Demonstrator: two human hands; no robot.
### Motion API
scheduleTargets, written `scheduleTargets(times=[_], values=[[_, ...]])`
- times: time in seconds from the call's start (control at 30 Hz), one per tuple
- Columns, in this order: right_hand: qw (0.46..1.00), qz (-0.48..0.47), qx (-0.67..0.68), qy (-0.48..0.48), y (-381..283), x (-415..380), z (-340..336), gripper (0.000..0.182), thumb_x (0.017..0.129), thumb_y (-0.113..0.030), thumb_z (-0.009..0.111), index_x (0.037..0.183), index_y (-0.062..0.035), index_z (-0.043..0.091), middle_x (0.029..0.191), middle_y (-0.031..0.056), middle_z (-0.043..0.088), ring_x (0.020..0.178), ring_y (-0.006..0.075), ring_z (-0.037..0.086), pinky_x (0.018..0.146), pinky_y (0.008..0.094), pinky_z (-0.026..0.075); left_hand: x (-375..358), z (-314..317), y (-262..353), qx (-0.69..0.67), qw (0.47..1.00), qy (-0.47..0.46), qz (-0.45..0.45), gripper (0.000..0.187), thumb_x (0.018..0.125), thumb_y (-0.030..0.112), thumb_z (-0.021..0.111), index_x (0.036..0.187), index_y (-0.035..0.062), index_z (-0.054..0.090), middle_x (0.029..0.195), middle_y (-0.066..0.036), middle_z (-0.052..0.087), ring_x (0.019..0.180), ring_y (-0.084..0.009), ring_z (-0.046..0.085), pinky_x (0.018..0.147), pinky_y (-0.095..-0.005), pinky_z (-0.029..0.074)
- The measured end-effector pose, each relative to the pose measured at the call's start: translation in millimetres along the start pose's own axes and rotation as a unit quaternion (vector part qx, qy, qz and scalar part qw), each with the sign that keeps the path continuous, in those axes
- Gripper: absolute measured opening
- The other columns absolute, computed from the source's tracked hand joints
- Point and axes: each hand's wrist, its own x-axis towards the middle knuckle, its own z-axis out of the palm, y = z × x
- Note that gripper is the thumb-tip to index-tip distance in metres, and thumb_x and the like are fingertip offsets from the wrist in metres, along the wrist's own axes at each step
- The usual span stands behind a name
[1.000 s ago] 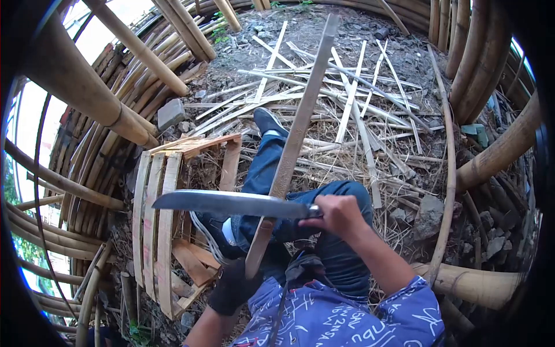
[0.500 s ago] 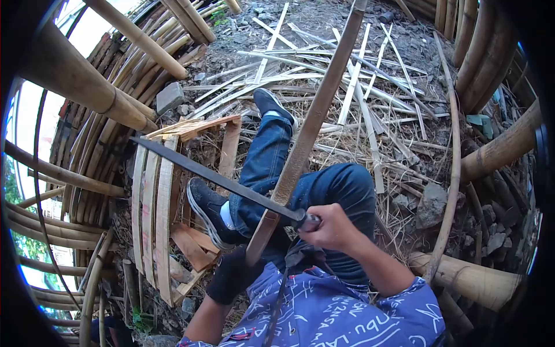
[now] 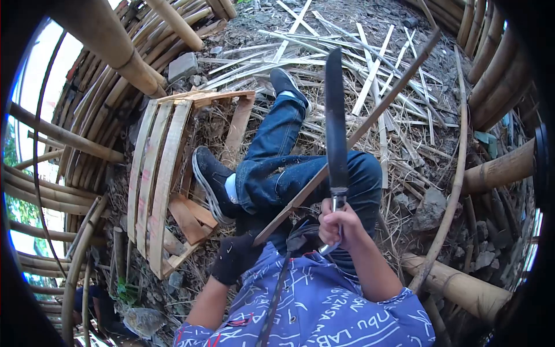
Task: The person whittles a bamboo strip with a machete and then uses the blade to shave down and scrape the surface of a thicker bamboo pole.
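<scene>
My right hand (image 3: pixel 341 226) is closed round the handle of a machete (image 3: pixel 335 127), its dark, broad blade pointing up and away from me. My left hand (image 3: pixel 236 257), in a black glove, grips the near end of a long bamboo strip (image 3: pixel 300 198). From there the strip slants up to the right, across my jeans and past my bent knee, and the blade crosses in front of it. Both legs are folded on the ground below.
A slatted wooden crate (image 3: pixel 169 153) lies at my left. Pale split strips (image 3: pixel 370 87) are scattered over the ground ahead. Bamboo poles (image 3: pixel 462 289) stand and lie on both sides, with a grey rock (image 3: pixel 430 208) to the right and a concrete block (image 3: pixel 182 66) beyond the crate.
The machete has swung from pointing left across the bamboo strip to pointing upward. The strip has turned, its far end now farther right and its narrow edge showing more.
</scene>
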Motion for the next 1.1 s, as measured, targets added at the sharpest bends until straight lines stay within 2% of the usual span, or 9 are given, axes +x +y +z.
scheduleTargets(times=[0.2, 0.33, 0.4, 0.43, 0.57, 0.8, 0.9, 0.97, 1.1], values=[[0.96, 0.029, 0.231, -0.154, 13.5, -9.7, -12.9, 0.009, 0.079, -0.003, 0.05, 0.08, -0.0064, 0.041, 0.051, 0.0013, 0.036, 0.035, 0.0114, 0.036, 0.037, 0.0291, 0.036, 13.7, 21.6, -3.1, -0.106, 0.991, 0.041, -0.065, 0.013, 0.082, 0.014, 0.065, 0.093, 0.0065, 0.063, 0.079, -0.02, 0.062, 0.076, -0.0389, 0.062, 0.062, -0.0416, 0.049], [0.937, 0.043, 0.308, -0.161, 28.2, -24.3, -21.2, 0.012, 0.08, -0.002, 0.048, 0.086, -0.006, 0.039, 0.053, 0.0004, 0.037, 0.038, 0.0097, 0.041, 0.041, 0.0276, 0.043, 11.2, 28.1, -18.4, -0.177, 0.975, -0.093, -0.101, 0.02, 0.089, 0.021, 0.058, 0.098, 0.0031, 0.062, 0.081, -0.022, 0.061, 0.077, -0.0393, 0.06, 0.065, -0.0415, 0.046], [0.931, 0.037, 0.319, -0.176, 31.9, -25.9, -19.2, 0.013, 0.081, -0.002, 0.048, 0.088, -0.0063, 0.038, 0.054, 0.0, 0.038, 0.041, 0.0088, 0.043, 0.045, 0.0268, 0.046, 11.1, 25.0, -23.1, -0.237, 0.943, -0.175, -0.153, 0.028, 0.092, 0.027, 0.053, 0.099, 0.0014, 0.061, 0.076, -0.02, 0.06, 0.066, -0.0317, 0.058, 0.062, -0.04, 0.044], [0.919, 0.014, 0.343, -0.194, 32.8, -25.5, -15.3, 0.012, 0.081, -0.003, 0.048, 0.088, -0.0063, 0.038, 0.055, 0.0, 0.039, 0.041, 0.0088, 0.044, 0.045, 0.027, 0.046, 6.5, 25.2, -28.2, -0.252, 0.934, -0.183, -0.176, 0.036, 0.094, 0.034, 0.051, 0.091, 0.0004, 0.064, 0.072, -0.009, 0.063, 0.066, -0.0167, 0.058, 0.064, -0.0333, 0.047], [0.904, -0.044, 0.381, -0.187, 24.5, -20.0, -8.5, 0.012, 0.082, -0.005, 0.048, 0.088, -0.0069, 0.038, 0.06, 0.0001, 0.04, 0.047, 0.01, 0.046, 0.051, 0.0292, 0.046, -2.8, 13.7, -45.0, -0.226, 0.924, -0.189, -0.243, 0.045, 0.092, 0.042, 0.052, 0.083, -0.001, 0.064, 0.067, -0.009, 0.061, 0.064, -0.0153, 0.055, 0.063, -0.0335, 0.045], [0.904, -0.06, 0.39, -0.166, 20.4, -23.6, -12.0, 0.012, 0.081, -0.005, 0.047, 0.088, -0.0073, 0.038, 0.059, 0.0, 0.044, 0.046, 0.0095, 0.049, 0.051, 0.028, 0.047, -17.8, 10.4, -79.0, -0.181, 0.902, -0.261, -0.292, 0.044, 0.092, 0.04, 0.053, 0.077, 0.0007, 0.064, 0.066, -0.01, 0.063, 0.061, -0.0185, 0.057, 0.061, -0.0343, 0.046], [0.9, -0.042, 0.403, -0.16, 22.5, -26.2, -6.9, 0.013, 0.079, -0.004, 0.047, 0.084, -0.0084, 0.036, 0.057, -0.0002, 0.043, 0.043, 0.0097, 0.048, 0.047, 0.0282, 0.047, -30.1, 24.0, -87.8, -0.165, 0.952, -0.222, -0.13, 0.045, 0.091, 0.04, 0.053, 0.075, 0.0001, 0.063, 0.063, -0.011, 0.061, 0.059, -0.0198, 0.056, 0.06, -0.0344, 0.046], [0.896, -0.043, 0.41, -0.164, 25.8, -26.4, -7.0, 0.013, 0.078, -0.004, 0.046, 0.085, -0.0074, 0.036, 0.056, 0.0004, 0.043, 0.043, 0.0096, 0.048, 0.046, 0.0282, 0.046, -33.2, 19.7, -86.4, -0.125, 0.967, -0.116, -0.189, 0.041, 0.091, 0.041, 0.053, 0.079, 0.004, 0.066, 0.069, -0.015, 0.064, 0.065, -0.0287, 0.062, 0.058, -0.0373, 0.047], [0.898, -0.036, 0.402, -0.175, 25.4, -22.1, -6.9, 0.014, 0.077, -0.003, 0.047, 0.086, -0.0066, 0.036, 0.056, 0.0009, 0.043, 0.043, 0.0101, 0.048, 0.045, 0.0284, 0.046, -6.1, -36.2, -66.2, -0.062, 0.931, -0.089, -0.349, 0.04, 0.091, 0.041, 0.053, 0.079, 0.0049, 0.065, 0.067, -0.016, 0.062, 0.066, -0.0348, 0.061, 0.059, -0.0426, 0.047]])
